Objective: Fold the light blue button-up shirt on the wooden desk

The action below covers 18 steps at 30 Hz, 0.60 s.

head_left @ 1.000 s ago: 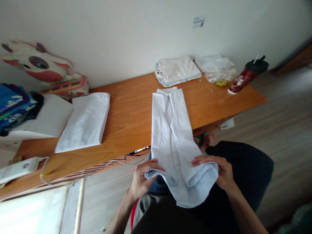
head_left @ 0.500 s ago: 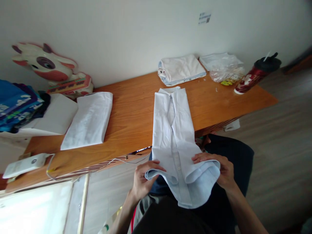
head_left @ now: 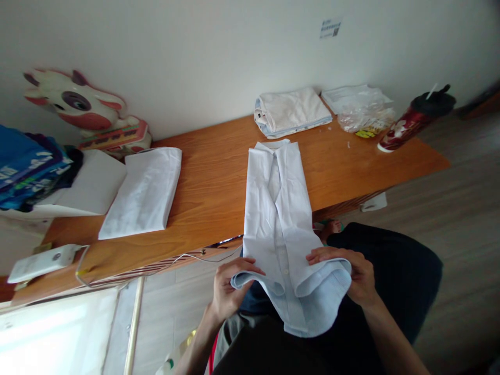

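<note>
Clock read from the middle of the shirt, 12 toward the wall.

Long, pale blue-white cloth button-front shirt (head_left: 295, 224): collar end flat on the orange-brown wooden table (head_left: 209, 179), sides folded inward toward the button strip, hem end past the near edge, above the person's lap. Left hand (head_left: 230, 286), at 7–8 o'clock, closed on one hem edge, gripping it between fingers and thumb. Right hand (head_left: 357, 273), at 4, gripping the opposite hem edge; its thumb is hard to make out. Hem curls upward at both grips; the middle sags between them.

At 12, near the collar: folded cream fabric bundle (head_left: 291, 112), pale blue layer beneath. At 1–2: crumpled clear plastic bag (head_left: 365, 117). At 2: tall red patterned tumbler (head_left: 408, 125), black lid. At 9–10, well apart: folded smooth white cloth (head_left: 144, 190), beside a plain white box (head_left: 101, 179).
</note>
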{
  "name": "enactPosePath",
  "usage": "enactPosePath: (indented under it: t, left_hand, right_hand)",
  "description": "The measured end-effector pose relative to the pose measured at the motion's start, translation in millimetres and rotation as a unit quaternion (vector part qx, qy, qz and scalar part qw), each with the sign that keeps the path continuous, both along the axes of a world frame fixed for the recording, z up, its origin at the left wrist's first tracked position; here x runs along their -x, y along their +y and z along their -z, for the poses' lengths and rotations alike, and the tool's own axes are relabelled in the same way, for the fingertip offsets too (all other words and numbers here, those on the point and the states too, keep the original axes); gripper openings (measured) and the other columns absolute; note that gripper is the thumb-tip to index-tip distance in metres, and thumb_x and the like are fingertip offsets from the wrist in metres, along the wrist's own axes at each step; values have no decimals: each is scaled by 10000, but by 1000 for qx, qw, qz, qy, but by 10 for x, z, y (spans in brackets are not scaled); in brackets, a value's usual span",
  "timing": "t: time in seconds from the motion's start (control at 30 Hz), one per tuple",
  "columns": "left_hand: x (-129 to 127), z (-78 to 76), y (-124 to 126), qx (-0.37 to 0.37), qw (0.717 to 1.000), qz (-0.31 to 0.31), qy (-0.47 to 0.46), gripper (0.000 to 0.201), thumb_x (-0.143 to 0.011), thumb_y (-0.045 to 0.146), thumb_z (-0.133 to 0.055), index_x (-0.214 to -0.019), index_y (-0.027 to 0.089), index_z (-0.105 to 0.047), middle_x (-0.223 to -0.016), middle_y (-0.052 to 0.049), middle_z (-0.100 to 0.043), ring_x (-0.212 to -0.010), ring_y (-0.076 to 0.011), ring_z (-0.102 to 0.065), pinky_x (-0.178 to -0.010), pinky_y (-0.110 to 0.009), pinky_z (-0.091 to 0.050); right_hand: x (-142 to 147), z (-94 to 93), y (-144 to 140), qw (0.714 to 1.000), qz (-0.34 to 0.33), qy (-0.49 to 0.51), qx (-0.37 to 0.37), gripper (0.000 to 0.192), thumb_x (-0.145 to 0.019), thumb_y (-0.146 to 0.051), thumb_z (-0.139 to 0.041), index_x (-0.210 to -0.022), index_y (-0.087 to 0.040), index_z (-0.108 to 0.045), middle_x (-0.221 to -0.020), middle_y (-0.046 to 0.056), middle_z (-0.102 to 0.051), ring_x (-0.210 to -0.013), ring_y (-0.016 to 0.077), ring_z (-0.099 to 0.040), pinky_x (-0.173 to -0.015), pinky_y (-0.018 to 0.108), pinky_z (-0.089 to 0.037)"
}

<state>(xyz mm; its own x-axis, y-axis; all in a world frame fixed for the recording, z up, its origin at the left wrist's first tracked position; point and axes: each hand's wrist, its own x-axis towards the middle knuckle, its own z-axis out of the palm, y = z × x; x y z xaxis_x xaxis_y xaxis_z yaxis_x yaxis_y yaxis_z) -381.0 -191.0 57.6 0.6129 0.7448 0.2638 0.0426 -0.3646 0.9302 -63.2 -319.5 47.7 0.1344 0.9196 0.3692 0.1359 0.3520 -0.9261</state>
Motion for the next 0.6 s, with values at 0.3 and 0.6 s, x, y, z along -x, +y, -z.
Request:
enactPosePath:
  t: [0.3, 0.6]
  left_hand:
    - [-54, -14, 2, -4, 1000, 6, -22, 141, -988, 252, -715, -1043, 239, -844, -950, -50, -861, -885, -236, -818, -1008, -417, -615]
    - [-51, 12, -32, 13, 999, -18, -47, 136, -976, 232, -714, -1033, 220, -837, -944, -55, -861, -909, -247, -815, -994, -425, -619]
  right_hand:
    - [3, -70, 43, 1000, -12, -10, 15, 266, -1036, -363, -707, -1284, -292, -769, -1147, 66, -837, -1123, 313, -793, -1065, 494, -621]
    - [-13, -400, -4, 995, -46, -84, 14, 264, -1082, -335, -630, -1303, -260, -754, -1199, 96, -819, -1249, 315, -738, -1064, 474, -604]
